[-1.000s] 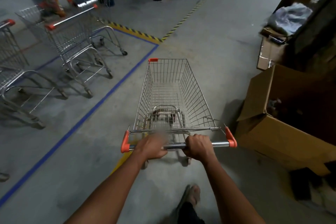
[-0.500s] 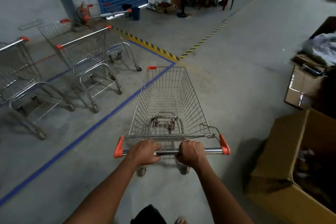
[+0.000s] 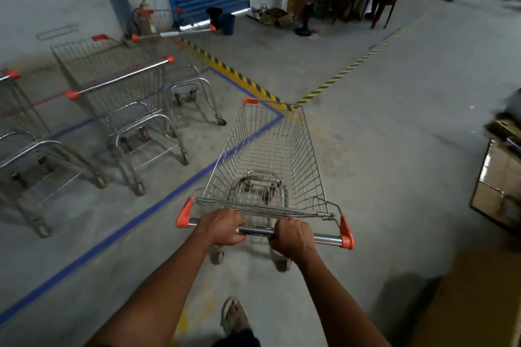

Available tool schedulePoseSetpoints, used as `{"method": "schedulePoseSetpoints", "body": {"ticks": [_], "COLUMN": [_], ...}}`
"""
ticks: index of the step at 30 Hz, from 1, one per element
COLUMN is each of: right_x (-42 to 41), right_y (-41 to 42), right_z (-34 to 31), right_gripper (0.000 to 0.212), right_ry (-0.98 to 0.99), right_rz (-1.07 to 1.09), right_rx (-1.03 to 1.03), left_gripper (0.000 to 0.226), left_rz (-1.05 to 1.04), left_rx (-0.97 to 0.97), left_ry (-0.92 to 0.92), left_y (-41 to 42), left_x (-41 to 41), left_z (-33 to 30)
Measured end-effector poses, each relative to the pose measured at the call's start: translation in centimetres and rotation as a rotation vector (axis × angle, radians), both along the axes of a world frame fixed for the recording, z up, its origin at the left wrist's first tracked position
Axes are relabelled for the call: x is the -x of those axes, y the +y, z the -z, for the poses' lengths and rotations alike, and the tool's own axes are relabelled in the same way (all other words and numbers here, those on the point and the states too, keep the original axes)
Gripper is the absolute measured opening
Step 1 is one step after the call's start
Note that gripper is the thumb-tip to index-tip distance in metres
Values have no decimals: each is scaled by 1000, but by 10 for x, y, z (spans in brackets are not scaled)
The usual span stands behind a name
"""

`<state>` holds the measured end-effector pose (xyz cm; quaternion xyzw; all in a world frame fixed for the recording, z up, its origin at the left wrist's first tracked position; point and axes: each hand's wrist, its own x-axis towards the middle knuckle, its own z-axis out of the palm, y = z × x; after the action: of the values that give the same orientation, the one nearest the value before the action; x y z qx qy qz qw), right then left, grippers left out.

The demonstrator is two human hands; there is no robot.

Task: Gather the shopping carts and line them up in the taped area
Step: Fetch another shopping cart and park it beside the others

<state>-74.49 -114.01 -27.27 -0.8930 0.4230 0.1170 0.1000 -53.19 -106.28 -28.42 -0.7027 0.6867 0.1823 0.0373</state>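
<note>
The empty silver wire shopping cart with orange corner caps (image 3: pixel 265 160) is seen on the grey concrete floor (image 3: pixel 394 149), just outside the blue tape line (image 3: pixel 135 222), its front corner reaching over the tape's corner. Its chrome handle bar (image 3: pixel 327 239) is gripped by 2 hands: the left hand (image 3: pixel 222 227) is clenched around the bar's left part, the right hand (image 3: pixel 291 235) is clenched around the middle, and the basket is held straight ahead of both. Inside the taped area, to the left, 3 more silver wire carts with orange-tipped handles (image 3: pixel 121 98) are parked side by side, and a 4th handle (image 3: pixel 172 34) is visible behind them. A yellow-and-black hazard stripe (image 3: pixel 242 79) is laid just ahead. Brown cardboard boxes (image 3: pixel 496 177) are stacked at the right, well apart from the cart. 1 sandalled foot (image 3: pixel 235 315) is caught below the arms.
</note>
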Motion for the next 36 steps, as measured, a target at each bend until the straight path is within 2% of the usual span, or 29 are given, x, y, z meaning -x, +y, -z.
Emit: {"method": "schedulePoseSetpoints", "body": {"ticks": [4,9,17,24,27,31,36], "right_x": [-31,-56,-96,-135,-152,-178,-218], "right_y": [-68,-156,-309,-468,-538,-629,-727], "right_z": [-1,0,4,7,8,4,6], "right_gripper": [33,30,28,29,28,21,13], "right_ry": [7,65,66,59,76,103,154], "right_rz": [-10,-27,-87,-161,-185,-202,-195], "right_rx": [26,18,45,51,22,27,84], "left_gripper": [28,17,17,29,25,36,33], "left_rz": [31,-3,11,-79,-121,-163,-203], "left_rx": [-18,-30,-10,-51,-79,-18,112], "left_ry": [-8,56,105,129,168,175,163], "left_y": [-68,-152,-295,-445,-507,-584,-672], "left_x": [-30,-56,-100,-138,-150,-165,-187], "left_z": [-5,-7,2,9,15,17,16]}}
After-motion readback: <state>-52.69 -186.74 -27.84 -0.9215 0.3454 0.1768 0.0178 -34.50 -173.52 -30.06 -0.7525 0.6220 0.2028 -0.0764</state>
